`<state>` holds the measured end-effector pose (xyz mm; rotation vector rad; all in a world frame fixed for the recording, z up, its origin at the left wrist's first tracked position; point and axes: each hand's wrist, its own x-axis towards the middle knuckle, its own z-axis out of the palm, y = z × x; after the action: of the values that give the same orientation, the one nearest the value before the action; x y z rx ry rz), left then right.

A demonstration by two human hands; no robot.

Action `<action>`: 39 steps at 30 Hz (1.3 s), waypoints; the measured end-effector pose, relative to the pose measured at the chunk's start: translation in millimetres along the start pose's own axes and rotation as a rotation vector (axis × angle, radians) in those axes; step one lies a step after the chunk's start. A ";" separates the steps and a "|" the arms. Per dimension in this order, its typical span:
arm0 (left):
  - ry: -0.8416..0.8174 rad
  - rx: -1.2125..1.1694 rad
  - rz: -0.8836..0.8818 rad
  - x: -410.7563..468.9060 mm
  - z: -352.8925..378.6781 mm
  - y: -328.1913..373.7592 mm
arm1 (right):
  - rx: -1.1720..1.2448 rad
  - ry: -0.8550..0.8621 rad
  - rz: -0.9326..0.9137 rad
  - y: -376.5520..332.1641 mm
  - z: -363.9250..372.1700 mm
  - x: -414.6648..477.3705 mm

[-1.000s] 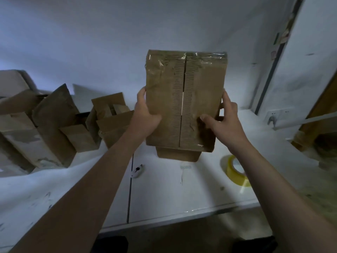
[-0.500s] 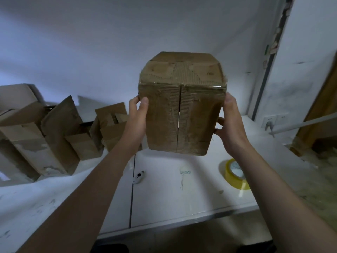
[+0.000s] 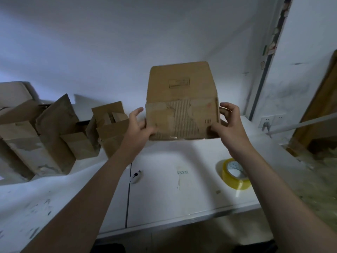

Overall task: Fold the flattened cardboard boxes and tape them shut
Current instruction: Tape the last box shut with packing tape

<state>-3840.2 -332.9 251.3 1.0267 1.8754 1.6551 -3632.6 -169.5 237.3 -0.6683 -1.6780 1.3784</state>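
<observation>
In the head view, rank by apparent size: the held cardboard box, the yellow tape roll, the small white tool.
1. held cardboard box
2. yellow tape roll
3. small white tool
The box is held nearer the camera, which exaggerates its lead.

Counts: 1 box (image 3: 182, 99) between left hand (image 3: 140, 128) and right hand (image 3: 228, 128). 1 tape roll (image 3: 234, 174) beside right forearm. 1 white tool (image 3: 135, 177), 1 tape scrap (image 3: 182, 172) between forearms. Spare boxes (image 3: 111, 136) left of left hand: at least 4 (overlapping, exact count unclear).
</observation>
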 end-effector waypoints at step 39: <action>-0.034 0.496 0.223 -10.8 5.4 -123.5 | -0.806 0.010 -0.082 95.7 16.2 -25.2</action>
<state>-3859.3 -339.0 128.9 1.4950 2.2768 1.2899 -3643.9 -174.4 137.8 -1.0216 -2.2213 0.5955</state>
